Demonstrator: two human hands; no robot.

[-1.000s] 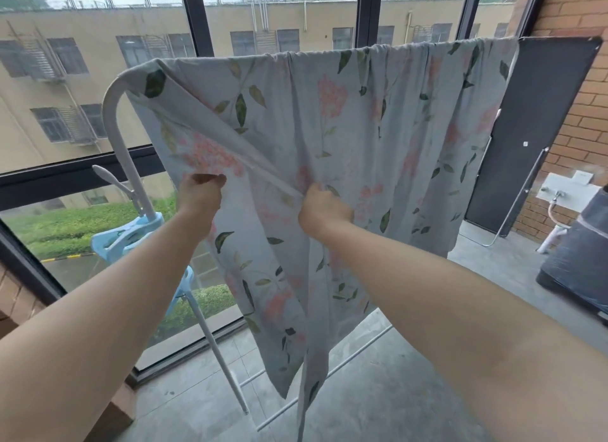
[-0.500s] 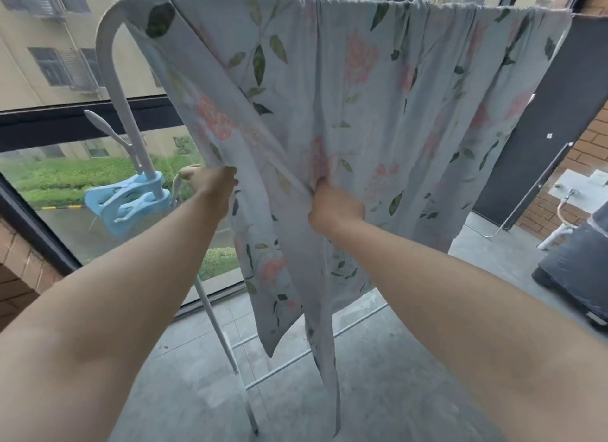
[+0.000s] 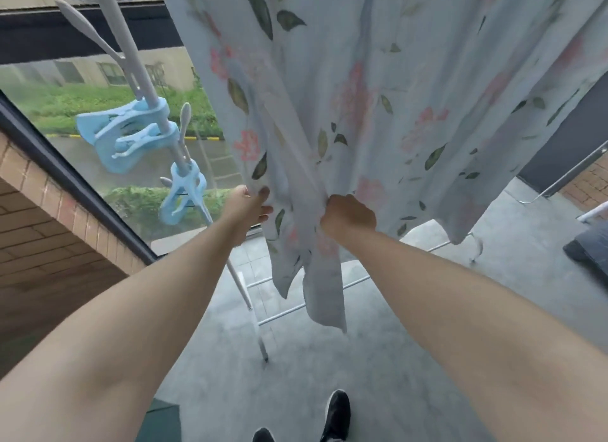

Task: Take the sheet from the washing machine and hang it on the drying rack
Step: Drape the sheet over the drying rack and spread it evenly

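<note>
Right hand [image 3: 348,216]: my fingers are clenched round a bunched vertical fold of the sheet [image 3: 378,96]. Left hand [image 3: 250,206]: thumb and fingers pinch the sheet's side edge, just beside the right hand. The sheet hangs on the drying rack [image 3: 131,56], long axis vertical, from above both hands to its free corners below. The right hand is nearer its middle. Against half a second ago, both hands grip lower and the rack's top bar has left view.

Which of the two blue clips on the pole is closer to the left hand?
The lower clip, just beside the left hand holding the sheet. The upper clip sits higher on the pole, farther away, and looks bigger.
</note>
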